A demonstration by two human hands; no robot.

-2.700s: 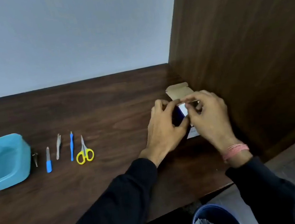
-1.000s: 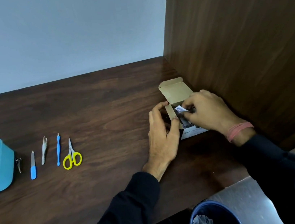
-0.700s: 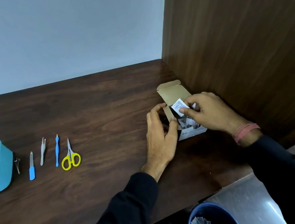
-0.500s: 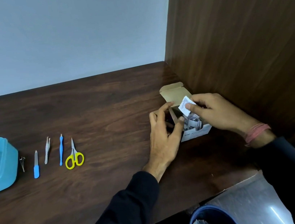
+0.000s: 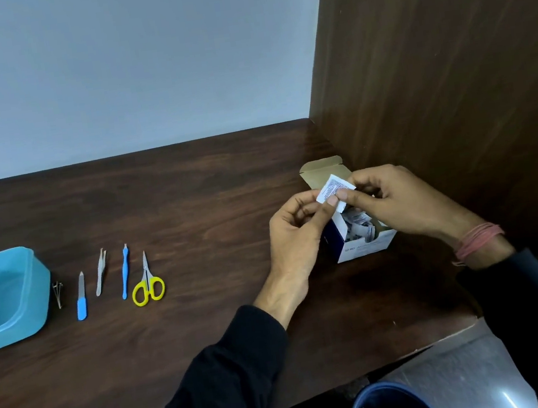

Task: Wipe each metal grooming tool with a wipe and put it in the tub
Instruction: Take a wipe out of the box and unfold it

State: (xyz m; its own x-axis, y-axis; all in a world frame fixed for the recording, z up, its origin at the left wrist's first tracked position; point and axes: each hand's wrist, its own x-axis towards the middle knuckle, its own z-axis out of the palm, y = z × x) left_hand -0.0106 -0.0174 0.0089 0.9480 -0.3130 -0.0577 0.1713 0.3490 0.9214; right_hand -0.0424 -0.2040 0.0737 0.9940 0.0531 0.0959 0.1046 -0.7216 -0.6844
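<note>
Your left hand (image 5: 294, 234) and right hand (image 5: 395, 201) pinch wipe sachet (image 5: 334, 191) above box (image 5: 358, 236), desk's right edge; tools (image 5: 147, 279), tub (image 5: 4, 296) far left. Risk: hard tear drops wipe.

Wipe packet (image 5: 334, 190) now lifted above box (image 5: 363, 242); left hand (image 5: 294, 234) left box, pinches packet alongside right hand (image 5: 395, 201).

tub (image 5: 37, 302) turquoise | scissors (image 5: 148, 287) yellow-handled | sachet (image 5: 334, 191) white, printed | table (image 5: 193, 214) dark woodgrain
</note>
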